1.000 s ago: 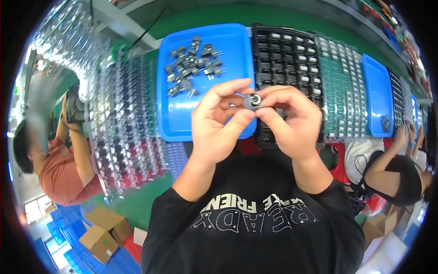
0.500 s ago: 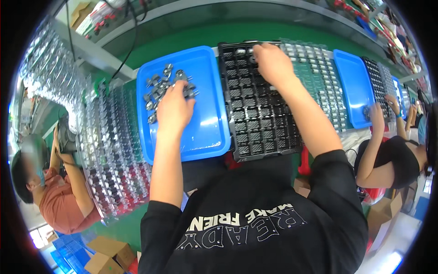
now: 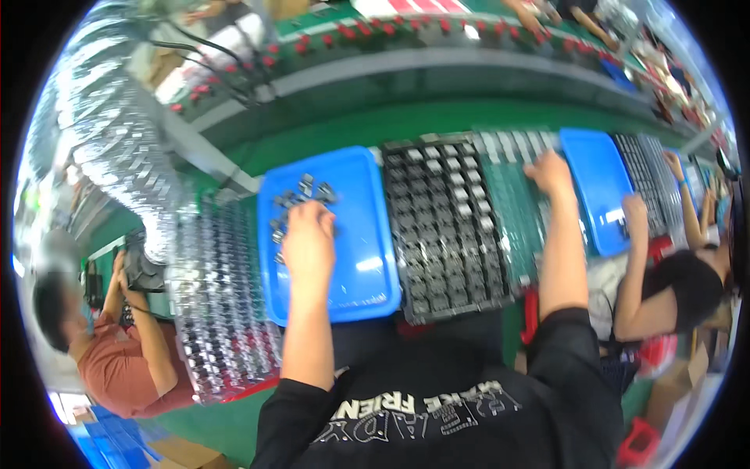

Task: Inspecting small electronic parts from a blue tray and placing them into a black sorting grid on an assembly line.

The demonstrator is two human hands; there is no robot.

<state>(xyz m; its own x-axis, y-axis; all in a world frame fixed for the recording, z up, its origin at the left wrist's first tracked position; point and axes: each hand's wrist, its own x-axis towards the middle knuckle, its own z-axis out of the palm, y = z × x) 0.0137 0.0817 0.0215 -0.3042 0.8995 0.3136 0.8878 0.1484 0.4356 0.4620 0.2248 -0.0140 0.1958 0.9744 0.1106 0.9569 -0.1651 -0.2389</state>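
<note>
My left hand (image 3: 309, 238) is over a pile of small silver metal parts (image 3: 306, 186) in a blue plastic tray (image 3: 363, 293). Its fingers are bent down and close together among the parts; whatever they grip is hidden beneath them. My right hand (image 3: 551, 172) reaches to the upper right of a clear plastic blister tray (image 3: 508, 191), fingertips drawn together and pointing down. Nothing can be made out between them. Between the two trays lies a black compartment tray (image 3: 437, 242), with silver parts (image 3: 462, 195) in some pockets of its far and right side.
At left stand clear blister trays (image 3: 223, 289) beside a silver flexible duct (image 3: 117, 148). Another blue tray (image 3: 601, 191) lies to the right, where a co-worker's hand (image 3: 637, 211) reaches in. A second person (image 3: 125, 352) sits at left. A metal rail (image 3: 406, 66) runs behind the bench.
My right hand has gone from the black tray's far edge rightward to the clear blister tray. My left hand stays over the pile. The whole view has shifted, showing more beyond the bench.
</note>
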